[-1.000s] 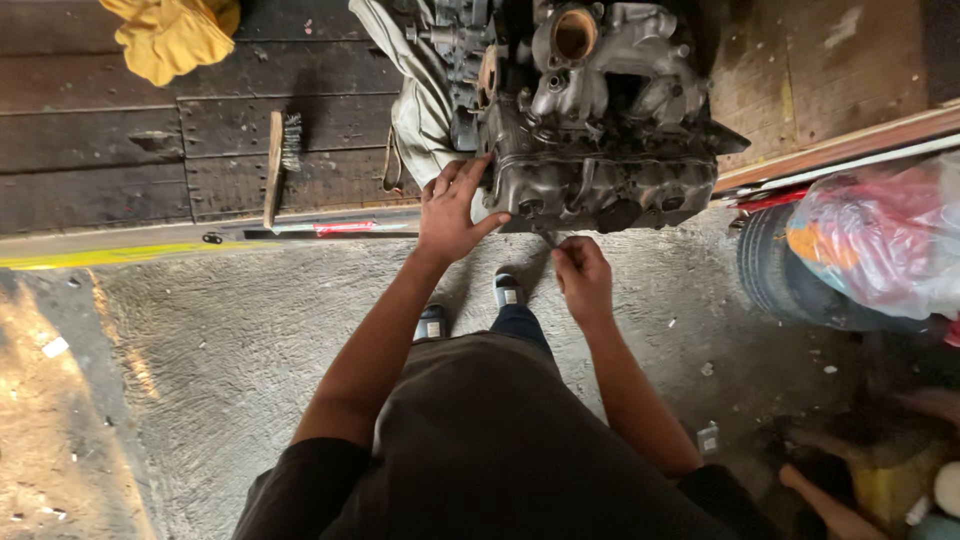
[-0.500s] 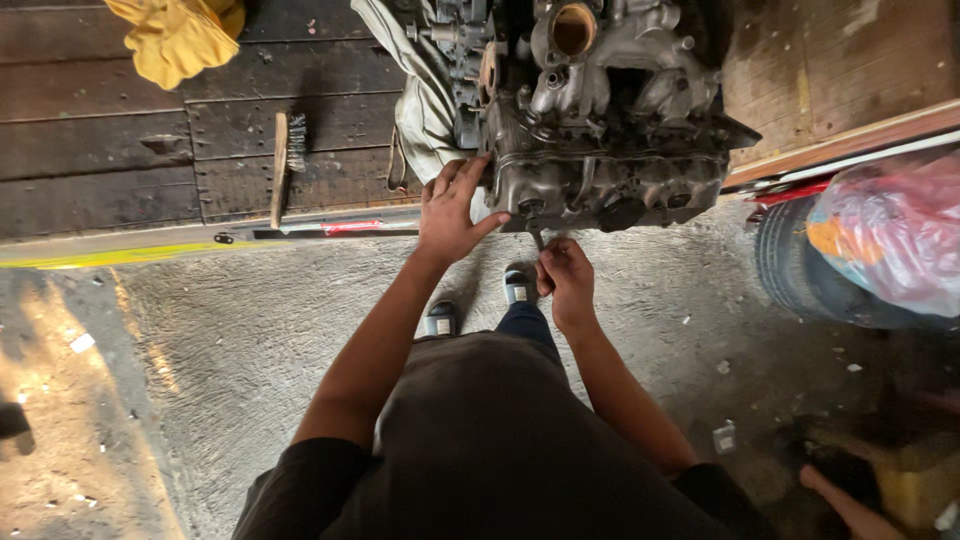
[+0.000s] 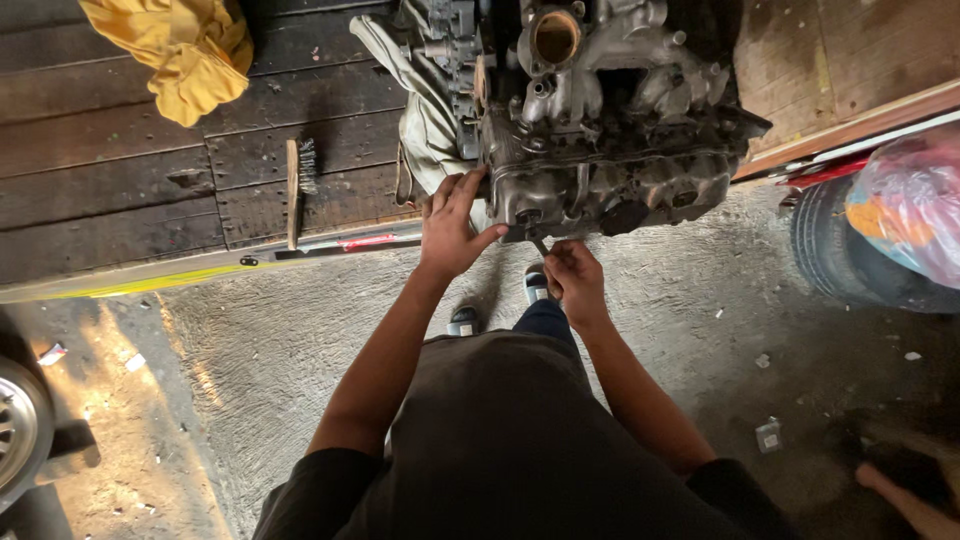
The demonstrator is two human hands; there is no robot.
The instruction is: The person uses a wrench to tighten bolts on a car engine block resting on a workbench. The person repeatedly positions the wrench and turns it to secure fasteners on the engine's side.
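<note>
A grimy grey engine block (image 3: pixel 610 130) rests on the edge of a dark wooden platform (image 3: pixel 130 190). My left hand (image 3: pixel 452 228) lies flat against the block's near left corner, fingers spread. Just below the block's lower edge, my right hand (image 3: pixel 574 278) is closed around a thin metal tool (image 3: pixel 541 246) whose tip points up at the block. My feet in shoes (image 3: pixel 538 285) show on the concrete below.
A wire brush (image 3: pixel 296 185) and a yellow cloth (image 3: pixel 180 55) lie on the platform. A pale rag (image 3: pixel 425 110) hangs beside the engine. At the right sit a tyre (image 3: pixel 830 250) and a plastic bag (image 3: pixel 915 205). A wheel (image 3: pixel 20 430) is at the lower left; another person's foot (image 3: pixel 905 500) at the lower right.
My right hand has moved up and left, closer under the block with the tool. The left hand stays on the block. The view has shifted slightly.
</note>
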